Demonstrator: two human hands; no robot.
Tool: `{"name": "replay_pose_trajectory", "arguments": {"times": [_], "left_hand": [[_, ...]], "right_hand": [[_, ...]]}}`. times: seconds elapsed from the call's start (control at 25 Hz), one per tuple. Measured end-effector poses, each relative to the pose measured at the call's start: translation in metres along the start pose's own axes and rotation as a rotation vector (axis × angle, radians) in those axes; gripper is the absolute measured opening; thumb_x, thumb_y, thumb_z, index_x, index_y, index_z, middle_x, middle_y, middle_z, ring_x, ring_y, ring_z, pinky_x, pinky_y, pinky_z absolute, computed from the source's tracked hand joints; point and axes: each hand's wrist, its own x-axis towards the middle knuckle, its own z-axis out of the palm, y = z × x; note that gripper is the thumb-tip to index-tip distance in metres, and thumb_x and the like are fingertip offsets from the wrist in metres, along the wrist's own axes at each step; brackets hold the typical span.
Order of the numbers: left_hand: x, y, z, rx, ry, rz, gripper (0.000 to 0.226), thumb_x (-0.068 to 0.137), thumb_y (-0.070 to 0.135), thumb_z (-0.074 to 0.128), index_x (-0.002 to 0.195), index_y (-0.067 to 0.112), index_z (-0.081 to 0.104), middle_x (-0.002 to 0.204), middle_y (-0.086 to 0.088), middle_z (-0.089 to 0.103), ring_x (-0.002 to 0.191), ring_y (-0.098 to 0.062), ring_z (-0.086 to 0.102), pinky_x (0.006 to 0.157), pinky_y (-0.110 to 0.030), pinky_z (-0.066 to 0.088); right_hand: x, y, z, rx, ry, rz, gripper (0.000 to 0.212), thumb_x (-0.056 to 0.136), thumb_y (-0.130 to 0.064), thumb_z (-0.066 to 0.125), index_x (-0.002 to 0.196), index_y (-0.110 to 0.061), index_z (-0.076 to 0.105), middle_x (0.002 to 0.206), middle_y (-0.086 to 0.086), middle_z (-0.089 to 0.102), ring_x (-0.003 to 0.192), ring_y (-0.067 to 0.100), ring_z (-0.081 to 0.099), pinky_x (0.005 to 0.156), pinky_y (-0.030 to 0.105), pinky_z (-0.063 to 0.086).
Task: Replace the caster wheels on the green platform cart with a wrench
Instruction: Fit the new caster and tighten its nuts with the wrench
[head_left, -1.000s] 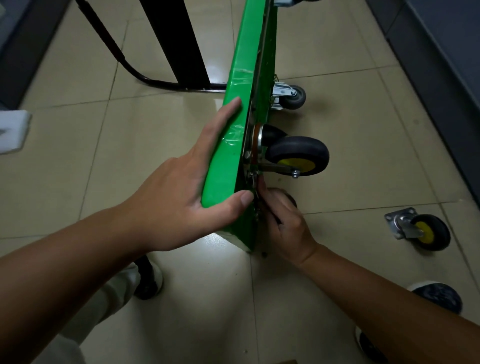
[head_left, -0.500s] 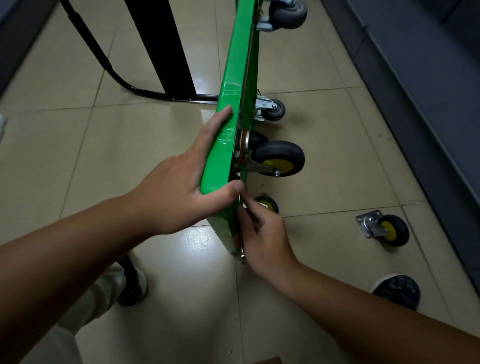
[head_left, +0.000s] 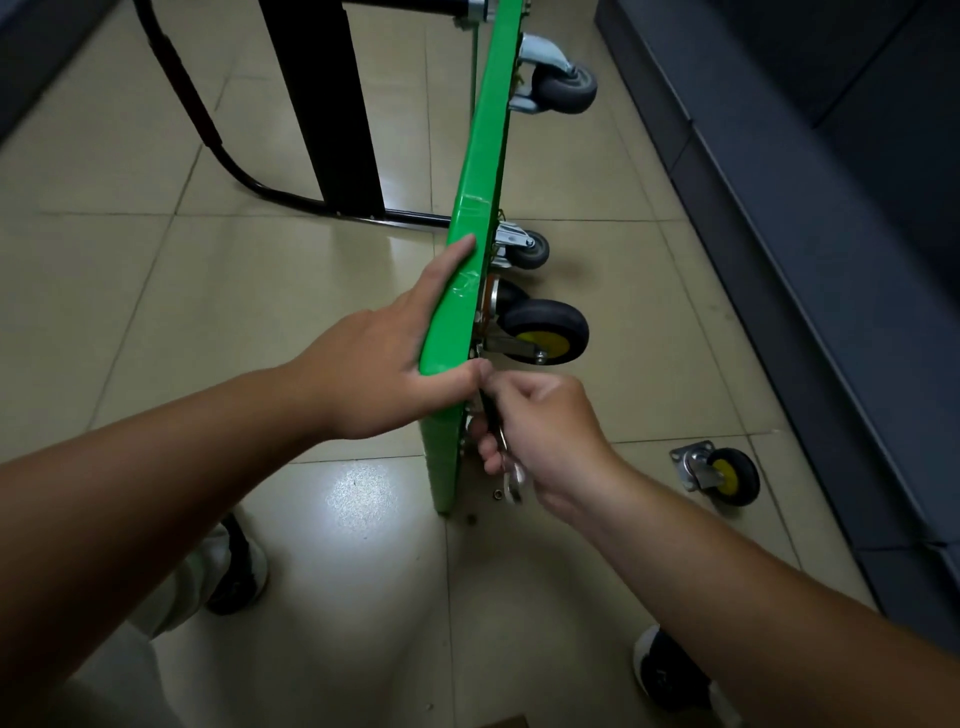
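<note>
The green platform cart (head_left: 478, 208) stands on its side edge on the tiled floor, underside facing right. My left hand (head_left: 395, 364) grips its near top edge, thumb hooked over the corner. My right hand (head_left: 540, 441) is curled round a metal wrench (head_left: 511, 475) held against the cart's underside, just below a black caster with a yellow hub (head_left: 545, 332) mounted there. Two grey casters (head_left: 527, 252) (head_left: 563, 85) sit farther along the underside. A loose black-and-yellow caster (head_left: 719, 475) lies on the floor to the right.
The cart's black handle (head_left: 208, 130) and a black upright post (head_left: 332, 114) stand behind the cart on the left. A dark cabinet wall (head_left: 831, 260) runs along the right. My shoes (head_left: 670, 670) (head_left: 236, 566) are on the floor. A small nut (head_left: 497, 493) lies by the cart's base.
My right hand has pulled back from the cart's underside and now shows the wrench gripped in a fist. The view has tilted, showing more of the far cart end.
</note>
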Motion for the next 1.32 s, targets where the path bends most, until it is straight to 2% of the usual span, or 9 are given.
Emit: {"name": "replay_pose_trajectory", "arguments": {"times": [0.16, 0.24, 0.28, 0.4, 0.56, 0.76, 0.96, 1.2, 1.32], "left_hand": [[-0.002, -0.001, -0.002, -0.020, -0.004, 0.004, 0.097, 0.075, 0.077, 0.043, 0.152, 0.054, -0.011, 0.106, 0.006, 0.054, 0.066, -0.009, 0.060, 0.061, -0.029, 0.045], [-0.002, -0.001, -0.002, -0.023, -0.001, 0.002, 0.097, 0.074, 0.077, 0.042, 0.152, 0.055, -0.011, 0.103, 0.008, 0.053, 0.067, -0.008, 0.060, 0.061, -0.030, 0.045], [-0.002, -0.002, -0.002, -0.024, -0.001, -0.002, 0.097, 0.074, 0.076, 0.043, 0.152, 0.055, -0.011, 0.100, 0.011, 0.053, 0.066, -0.007, 0.060, 0.061, -0.030, 0.045], [-0.002, -0.003, -0.001, -0.040, 0.010, -0.001, 0.096, 0.075, 0.075, 0.044, 0.153, 0.055, -0.009, 0.096, 0.026, 0.052, 0.064, -0.007, 0.060, 0.061, -0.030, 0.048], [-0.001, -0.003, -0.001, -0.076, 0.006, 0.005, 0.096, 0.077, 0.072, 0.048, 0.153, 0.055, -0.008, 0.099, 0.024, 0.057, 0.067, -0.009, 0.063, 0.058, -0.032, 0.052], [-0.001, -0.005, 0.002, -0.099, 0.025, 0.021, 0.095, 0.080, 0.066, 0.052, 0.156, 0.049, -0.002, 0.098, 0.024, 0.058, 0.066, -0.011, 0.062, 0.055, -0.025, 0.049], [0.000, -0.006, 0.003, -0.095, 0.034, 0.037, 0.094, 0.084, 0.061, 0.052, 0.160, 0.039, 0.001, 0.087, 0.015, 0.059, 0.060, -0.007, 0.060, 0.050, -0.011, 0.039], [-0.002, -0.005, 0.003, -0.081, 0.042, 0.002, 0.094, 0.080, 0.066, 0.050, 0.157, 0.048, -0.001, 0.098, 0.003, 0.062, 0.063, -0.010, 0.062, 0.052, -0.021, 0.046], [-0.003, -0.004, 0.002, -0.093, 0.035, -0.011, 0.094, 0.079, 0.069, 0.049, 0.155, 0.053, -0.004, 0.105, -0.001, 0.065, 0.065, -0.012, 0.064, 0.059, -0.034, 0.055]], "right_hand": [[-0.006, 0.068, -0.012, -0.157, 0.060, -0.305, 0.035, 0.103, -0.019, 0.055, 0.134, -0.036, 0.057, 0.058, -0.010, 0.062, 0.049, 0.007, 0.055, 0.050, 0.028, 0.053], [0.011, 0.092, -0.022, -0.271, 0.083, -0.487, 0.043, 0.102, -0.013, 0.055, 0.141, -0.032, 0.052, 0.080, -0.026, 0.064, 0.071, -0.004, 0.061, 0.071, 0.022, 0.056], [0.023, 0.099, -0.024, -0.312, 0.100, -0.567, 0.045, 0.102, -0.010, 0.056, 0.143, -0.028, 0.050, 0.097, -0.026, 0.066, 0.083, -0.005, 0.061, 0.081, 0.021, 0.055], [0.057, 0.108, -0.024, -0.313, 0.142, -0.734, 0.046, 0.100, -0.002, 0.056, 0.143, -0.015, 0.052, 0.120, 0.001, 0.068, 0.102, 0.009, 0.065, 0.093, 0.030, 0.054], [0.081, 0.116, -0.019, -0.289, 0.081, -0.863, 0.043, 0.097, 0.006, 0.057, 0.140, -0.002, 0.055, 0.113, 0.014, 0.067, 0.104, 0.028, 0.065, 0.087, 0.047, 0.055], [0.102, 0.127, -0.021, -0.370, 0.026, -0.992, 0.047, 0.097, 0.008, 0.054, 0.143, 0.002, 0.045, 0.106, 0.021, 0.064, 0.097, 0.033, 0.065, 0.085, 0.042, 0.055], [0.095, 0.135, -0.004, -0.349, 0.052, -0.960, 0.049, 0.091, 0.020, 0.057, 0.139, 0.011, 0.049, 0.113, 0.022, 0.064, 0.105, 0.029, 0.064, 0.097, 0.034, 0.053], [0.075, 0.130, 0.001, -0.304, 0.086, -0.873, 0.046, 0.099, 0.008, 0.052, 0.145, 0.005, 0.046, 0.113, 0.015, 0.061, 0.102, 0.023, 0.062, 0.090, 0.030, 0.053], [0.052, 0.124, 0.013, -0.219, 0.055, -0.758, 0.046, 0.103, -0.001, 0.049, 0.149, -0.001, 0.043, 0.127, 0.012, 0.063, 0.119, 0.019, 0.061, 0.100, 0.027, 0.048]]}}
